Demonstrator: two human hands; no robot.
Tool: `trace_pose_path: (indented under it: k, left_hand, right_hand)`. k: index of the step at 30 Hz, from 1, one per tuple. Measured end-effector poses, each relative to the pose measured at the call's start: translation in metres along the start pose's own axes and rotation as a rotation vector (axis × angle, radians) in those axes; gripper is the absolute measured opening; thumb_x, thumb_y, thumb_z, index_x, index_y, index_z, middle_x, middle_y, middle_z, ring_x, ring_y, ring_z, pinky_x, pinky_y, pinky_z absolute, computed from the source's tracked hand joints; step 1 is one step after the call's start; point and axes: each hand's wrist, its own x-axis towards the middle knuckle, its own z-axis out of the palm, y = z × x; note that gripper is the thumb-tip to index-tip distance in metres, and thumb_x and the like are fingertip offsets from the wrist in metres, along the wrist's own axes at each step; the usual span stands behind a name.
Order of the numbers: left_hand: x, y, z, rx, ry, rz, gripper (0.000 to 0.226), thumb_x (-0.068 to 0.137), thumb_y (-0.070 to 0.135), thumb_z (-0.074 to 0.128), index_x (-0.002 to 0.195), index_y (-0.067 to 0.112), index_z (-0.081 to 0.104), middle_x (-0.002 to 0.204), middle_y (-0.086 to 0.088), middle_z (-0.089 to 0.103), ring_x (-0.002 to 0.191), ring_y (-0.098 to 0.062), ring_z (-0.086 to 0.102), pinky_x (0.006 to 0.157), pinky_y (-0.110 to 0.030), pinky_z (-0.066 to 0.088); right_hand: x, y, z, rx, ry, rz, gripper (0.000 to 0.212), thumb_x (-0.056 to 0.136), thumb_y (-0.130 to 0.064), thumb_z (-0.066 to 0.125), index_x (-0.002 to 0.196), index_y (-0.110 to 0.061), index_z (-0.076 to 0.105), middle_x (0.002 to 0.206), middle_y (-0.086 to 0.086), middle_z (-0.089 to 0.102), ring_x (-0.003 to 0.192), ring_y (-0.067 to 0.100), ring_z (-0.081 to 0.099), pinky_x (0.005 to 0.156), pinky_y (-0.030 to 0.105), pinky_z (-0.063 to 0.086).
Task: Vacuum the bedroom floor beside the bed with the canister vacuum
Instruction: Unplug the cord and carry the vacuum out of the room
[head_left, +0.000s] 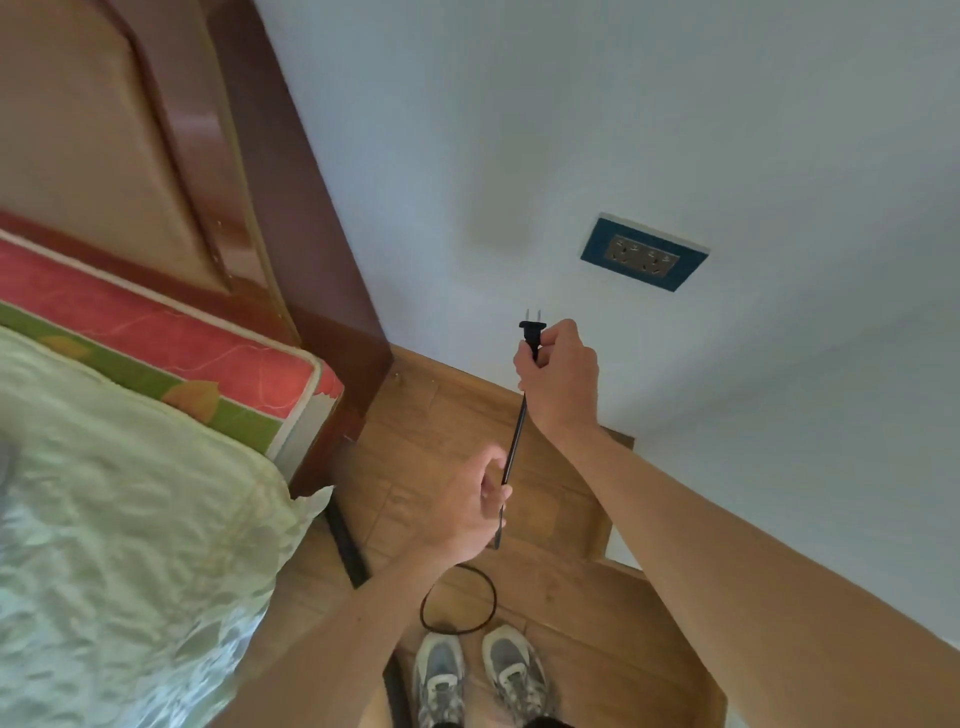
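Soft, even light, moderately bright; its source cannot be told. The wall (519, 130) reads pale blue-grey, with a faint shadow smudge left of the socket (644, 253). The headboard (249, 156) varnish carries a dull sheen. Wide-angle distortion bends headboard and floor (545, 587) lines toward the edges; the quilt (130, 519) looks slightly blurred.

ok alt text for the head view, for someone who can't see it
A person's right hand holds a black two-pin plug toward a blue-framed wall socket, not yet inserted, while the left hand holds its cord lower down. A bed stands on the left; the cord loops on the wooden floor.
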Motion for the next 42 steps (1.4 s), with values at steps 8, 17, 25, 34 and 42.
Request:
trace_pose_path:
  k: [8, 17, 25, 34, 42]
  left_hand:
    - [-0.020, -0.024, -0.016, -0.029, 0.242, -0.072, 0.019, 0.100, 0.010, 0.055, 0.112, 0.021, 0.046, 0.064, 0.010, 0.049, 0.054, 0.001, 0.053, 0.052, -0.012, 0.043]
    - [-0.071, -0.052, -0.030, -0.198, 0.519, -0.127, 0.025, 0.099, 0.005, 0.054, 0.102, 0.025, 0.041, 0.060, 0.011, 0.044, 0.051, 0.001, 0.047, 0.049, -0.011, 0.039]
    - [-0.150, -0.116, -0.037, -0.334, 0.722, -0.214, 0.019, 0.096, 0.007, 0.046, 0.103, 0.025, 0.045, 0.055, 0.003, 0.045, 0.050, -0.014, 0.040, 0.049, -0.022, 0.033]
    - [-0.257, -0.195, -0.021, -0.487, 0.942, -0.378, 0.019, 0.097, 0.005, 0.046, 0.102, 0.023, 0.044, 0.059, 0.006, 0.052, 0.049, -0.005, 0.054, 0.052, -0.019, 0.043]
    - [-0.360, -0.250, -0.004, -0.644, 1.077, -0.494, 0.024, 0.099, 0.006, 0.042, 0.100, 0.030, 0.042, 0.066, -0.005, 0.045, 0.058, -0.018, 0.046, 0.055, -0.024, 0.039]
  right_hand:
    - [-0.005, -0.046, 0.044, -0.010, -0.161, -0.179, 0.015, 0.097, -0.022, 0.059, 0.100, -0.012, 0.048, 0.084, 0.008, 0.070, 0.070, 0.023, 0.068, 0.068, 0.038, 0.059]
    - [-0.048, -0.093, 0.102, -0.002, -0.336, -0.424, 0.015, 0.096, -0.026, 0.061, 0.095, -0.019, 0.049, 0.081, 0.002, 0.068, 0.068, 0.018, 0.067, 0.066, 0.039, 0.060]
    - [-0.137, -0.126, 0.175, 0.012, -0.580, -0.605, 0.017, 0.094, -0.019, 0.064, 0.089, -0.014, 0.048, 0.068, 0.000, 0.062, 0.058, 0.016, 0.063, 0.057, 0.040, 0.052]
    - [-0.288, -0.148, 0.245, 0.006, -0.862, -0.672, 0.015, 0.094, -0.016, 0.062, 0.091, -0.010, 0.048, 0.065, 0.005, 0.064, 0.057, 0.025, 0.064, 0.058, 0.050, 0.051]
    - [-0.422, -0.161, 0.284, -0.003, -1.036, -0.832, 0.017, 0.093, -0.014, 0.063, 0.088, -0.009, 0.048, 0.062, 0.008, 0.063, 0.055, 0.023, 0.063, 0.057, 0.046, 0.050]
